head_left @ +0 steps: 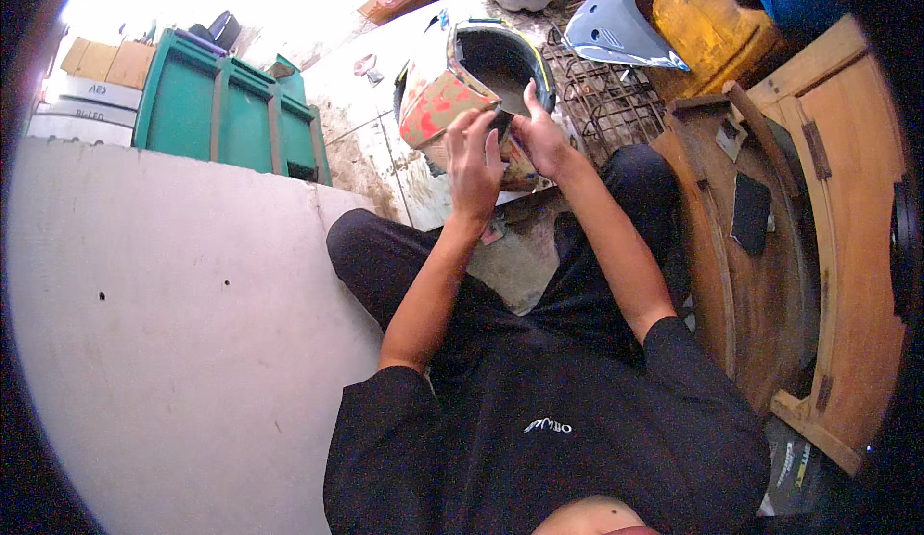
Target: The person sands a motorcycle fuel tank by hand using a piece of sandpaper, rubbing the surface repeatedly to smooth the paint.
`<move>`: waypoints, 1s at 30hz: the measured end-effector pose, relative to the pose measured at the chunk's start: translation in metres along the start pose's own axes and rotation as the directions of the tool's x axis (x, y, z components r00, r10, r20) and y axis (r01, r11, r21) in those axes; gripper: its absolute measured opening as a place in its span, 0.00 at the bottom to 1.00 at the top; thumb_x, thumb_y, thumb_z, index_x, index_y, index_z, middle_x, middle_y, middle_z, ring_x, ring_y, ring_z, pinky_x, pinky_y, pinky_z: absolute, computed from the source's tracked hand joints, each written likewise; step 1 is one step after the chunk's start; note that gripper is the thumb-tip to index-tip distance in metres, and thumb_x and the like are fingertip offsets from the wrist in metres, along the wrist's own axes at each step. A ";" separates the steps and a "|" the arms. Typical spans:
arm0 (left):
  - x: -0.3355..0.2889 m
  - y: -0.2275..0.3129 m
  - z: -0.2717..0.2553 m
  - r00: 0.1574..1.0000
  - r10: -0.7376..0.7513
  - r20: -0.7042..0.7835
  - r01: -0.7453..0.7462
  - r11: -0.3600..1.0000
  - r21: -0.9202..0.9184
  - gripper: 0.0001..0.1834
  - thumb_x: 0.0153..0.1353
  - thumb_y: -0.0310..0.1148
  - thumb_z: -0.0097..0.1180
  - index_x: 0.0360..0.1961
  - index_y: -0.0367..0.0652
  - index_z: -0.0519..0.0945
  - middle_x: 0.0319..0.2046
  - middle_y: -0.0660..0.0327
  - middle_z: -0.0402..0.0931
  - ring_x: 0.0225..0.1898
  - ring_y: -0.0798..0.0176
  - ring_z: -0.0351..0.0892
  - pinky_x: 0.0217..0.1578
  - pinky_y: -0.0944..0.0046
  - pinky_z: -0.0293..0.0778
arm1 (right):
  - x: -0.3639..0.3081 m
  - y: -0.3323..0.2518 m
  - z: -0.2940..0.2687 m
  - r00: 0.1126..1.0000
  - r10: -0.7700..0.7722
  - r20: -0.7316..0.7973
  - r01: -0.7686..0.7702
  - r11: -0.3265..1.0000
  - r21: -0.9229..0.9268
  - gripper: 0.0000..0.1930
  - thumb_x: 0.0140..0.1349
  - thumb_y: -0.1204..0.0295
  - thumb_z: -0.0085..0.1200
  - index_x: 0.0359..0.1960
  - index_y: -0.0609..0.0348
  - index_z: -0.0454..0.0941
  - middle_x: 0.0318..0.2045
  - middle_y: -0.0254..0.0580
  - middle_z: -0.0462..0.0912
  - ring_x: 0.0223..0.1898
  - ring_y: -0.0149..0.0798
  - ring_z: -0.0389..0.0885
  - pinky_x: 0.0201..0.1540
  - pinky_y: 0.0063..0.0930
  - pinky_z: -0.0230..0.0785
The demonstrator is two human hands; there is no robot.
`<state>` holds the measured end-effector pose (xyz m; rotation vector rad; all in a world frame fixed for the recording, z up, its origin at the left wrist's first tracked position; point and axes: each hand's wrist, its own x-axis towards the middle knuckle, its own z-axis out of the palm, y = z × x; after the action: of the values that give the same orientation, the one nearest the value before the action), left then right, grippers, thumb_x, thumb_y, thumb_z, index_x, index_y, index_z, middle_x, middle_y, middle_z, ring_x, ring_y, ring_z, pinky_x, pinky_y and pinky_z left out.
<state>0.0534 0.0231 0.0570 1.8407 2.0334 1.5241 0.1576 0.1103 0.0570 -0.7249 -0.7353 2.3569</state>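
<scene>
Between my knees and a little ahead stands a helmet [430, 104], tan with red blotches, its dark opening facing up and to the right. My right hand [545, 142] grips the near right edge of the helmet, thumb raised along the opening and fingers partly hidden. On the near side, my left hand [472, 171] is held against the helmet with its fingers bent and a little apart. A small dark piece [501, 121] shows between the two hands; what it is I cannot make out. Right of the helmet rests a grey helmet peak [616, 23].
A rusty wire grid [604, 92] lies beside the helmet, with a yellow jerrycan [712, 23] behind it. Wooden furniture [847, 208] with a dark phone [751, 214] on it stands at my right. A white panel [183, 323] and a green frame [231, 107] fill the left.
</scene>
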 end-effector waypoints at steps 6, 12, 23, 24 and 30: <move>-0.005 -0.013 0.001 0.965 0.204 0.168 -0.199 0.979 -0.041 0.22 0.61 0.24 0.48 0.58 0.38 0.72 0.57 0.49 0.71 0.59 0.48 0.70 0.59 0.54 0.65 | 0.014 0.005 -0.011 1.000 0.014 0.014 -0.015 0.994 0.105 0.34 0.68 0.38 0.27 0.51 0.54 0.74 0.44 0.37 0.80 0.45 0.35 0.78 0.53 0.31 0.70; -0.005 -0.004 -0.006 0.952 0.183 0.245 -0.200 0.979 0.046 0.23 0.64 0.31 0.47 0.60 0.37 0.69 0.59 0.48 0.69 0.61 0.47 0.67 0.60 0.53 0.62 | 0.029 -0.013 0.001 0.992 -0.107 0.060 0.121 0.945 -0.303 0.27 0.72 0.52 0.38 0.61 0.59 0.69 0.55 0.38 0.74 0.53 0.29 0.72 0.58 0.24 0.62; -0.025 -0.004 -0.009 0.964 0.099 0.248 -0.146 0.973 0.180 0.28 0.66 0.41 0.46 0.64 0.38 0.65 0.67 0.47 0.56 0.70 0.48 0.52 0.68 0.43 0.40 | 0.050 -0.012 0.002 0.951 -0.297 -0.079 0.153 0.680 -0.717 0.19 0.67 0.61 0.52 0.47 0.66 0.79 0.38 0.33 0.81 0.40 0.23 0.74 0.45 0.22 0.67; -0.027 -0.005 -0.010 0.968 0.099 0.230 -0.141 0.975 0.171 0.30 0.66 0.44 0.46 0.64 0.39 0.65 0.67 0.49 0.58 0.70 0.51 0.53 0.67 0.41 0.37 | 0.049 -0.007 0.003 0.939 -0.337 -0.070 0.180 0.655 -0.734 0.18 0.67 0.61 0.52 0.45 0.67 0.79 0.37 0.32 0.81 0.39 0.23 0.74 0.44 0.22 0.67; -0.027 -0.001 -0.006 0.980 0.043 0.194 -0.118 0.913 0.390 0.29 0.67 0.45 0.45 0.65 0.40 0.65 0.67 0.55 0.60 0.70 0.55 0.54 0.66 0.41 0.34 | 0.058 -0.008 -0.011 0.904 -0.407 -0.128 0.232 0.722 -0.652 0.19 0.66 0.59 0.52 0.38 0.66 0.82 0.28 0.32 0.82 0.28 0.24 0.74 0.33 0.23 0.68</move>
<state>0.0573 -0.0012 0.0440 2.1274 2.3364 0.9514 0.1272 0.1565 0.0359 -1.0565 -1.4245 1.6320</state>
